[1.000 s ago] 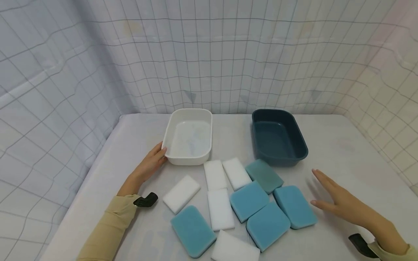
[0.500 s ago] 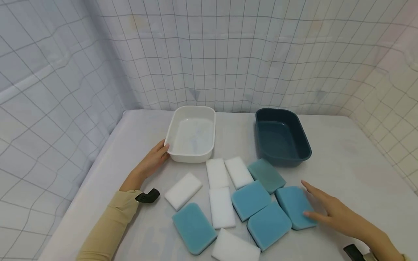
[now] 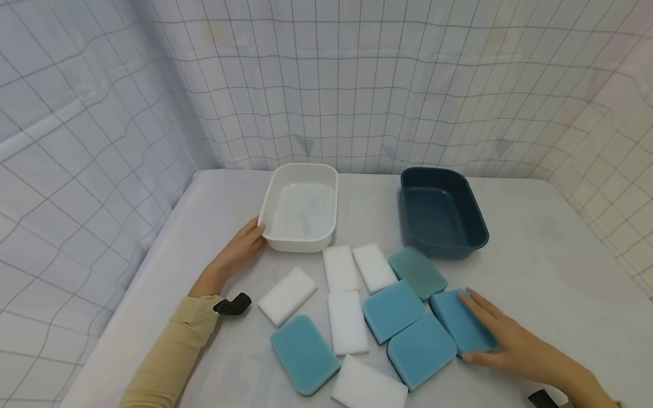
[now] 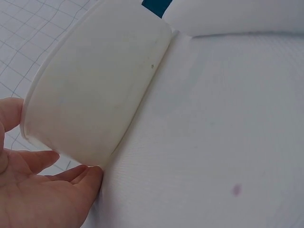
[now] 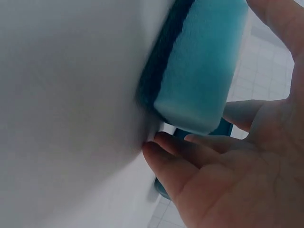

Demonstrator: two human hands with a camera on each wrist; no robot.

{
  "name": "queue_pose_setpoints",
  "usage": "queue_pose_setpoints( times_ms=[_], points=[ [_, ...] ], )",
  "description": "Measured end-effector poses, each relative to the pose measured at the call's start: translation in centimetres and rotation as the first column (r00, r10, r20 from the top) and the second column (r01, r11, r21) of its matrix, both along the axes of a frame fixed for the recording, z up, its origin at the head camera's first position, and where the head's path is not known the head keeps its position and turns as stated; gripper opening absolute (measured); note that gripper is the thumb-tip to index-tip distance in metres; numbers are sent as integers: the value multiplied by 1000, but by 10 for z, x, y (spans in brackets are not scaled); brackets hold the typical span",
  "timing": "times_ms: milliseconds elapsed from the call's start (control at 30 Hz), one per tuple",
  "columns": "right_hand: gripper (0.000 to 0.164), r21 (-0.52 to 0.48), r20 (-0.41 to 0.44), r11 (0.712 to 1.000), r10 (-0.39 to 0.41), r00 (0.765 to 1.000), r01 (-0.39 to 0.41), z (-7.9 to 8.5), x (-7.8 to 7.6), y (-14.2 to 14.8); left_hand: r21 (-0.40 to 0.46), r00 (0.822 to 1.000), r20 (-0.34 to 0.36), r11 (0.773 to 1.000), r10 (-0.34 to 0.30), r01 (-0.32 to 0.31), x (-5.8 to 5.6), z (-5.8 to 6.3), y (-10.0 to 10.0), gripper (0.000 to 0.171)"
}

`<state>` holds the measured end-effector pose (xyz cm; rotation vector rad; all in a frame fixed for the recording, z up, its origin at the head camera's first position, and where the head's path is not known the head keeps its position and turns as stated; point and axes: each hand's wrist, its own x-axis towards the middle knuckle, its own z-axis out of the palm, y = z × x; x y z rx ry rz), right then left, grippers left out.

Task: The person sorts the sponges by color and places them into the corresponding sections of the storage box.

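Getting a hold on the blue sponge (image 3: pixel 456 314) at the right of the group looks like the step now. It lies on the counter (image 3: pixel 551 255), partly under the right hand (image 3: pixel 520 345), whose fingers are spread: the thumb is by the near end, the others are over the far end, and nothing looks pinched yet. The next move likely calls for closing the fingers on it. A green sponge (image 3: pixel 418 273) and a second blue one (image 3: pixel 422 351) sit just beside it, so the thumb has little room and might bump one. The left hand (image 3: pixel 236 255) touches the near left corner of the white tub (image 3: pixel 298 246); I cannot tell if its fingers pinch it. The dark tub (image 3: pixel 441 249) stands behind the green sponge. Five white sponges (image 3: pixel 348 322) and two more blue ones (image 3: pixel 304 355) lie to the left.
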<state>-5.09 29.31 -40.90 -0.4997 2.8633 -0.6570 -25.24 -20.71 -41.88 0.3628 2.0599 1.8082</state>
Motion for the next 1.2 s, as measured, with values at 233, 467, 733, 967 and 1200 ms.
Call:
queue_pose_setpoints(
  times_ms=[233,467,733,967,1200],
  points=[
    [101,0,18,1000,-14,1000,14,-2,1,-6,-11,1000,3,1000,5,-5,-1,1,0,66],
    [99,24,9,999,-35,999,35,-1,-1,-7,10,1000,5,1000,8,-8,-1,1,1,63],
    [92,94,-102,994,-46,994,56,3,1,-5,25,1000,6,1000,8,-8,0,1,1,62],
    [86,114,-179,991,-43,983,64,4,4,-2,29,1000,13,999,15,-16,-1,1,0,58],
    [83,136,-232,988,-46,972,79,5,8,2,40,1000,16,999,5,-6,0,2,2,62]
  ],
)
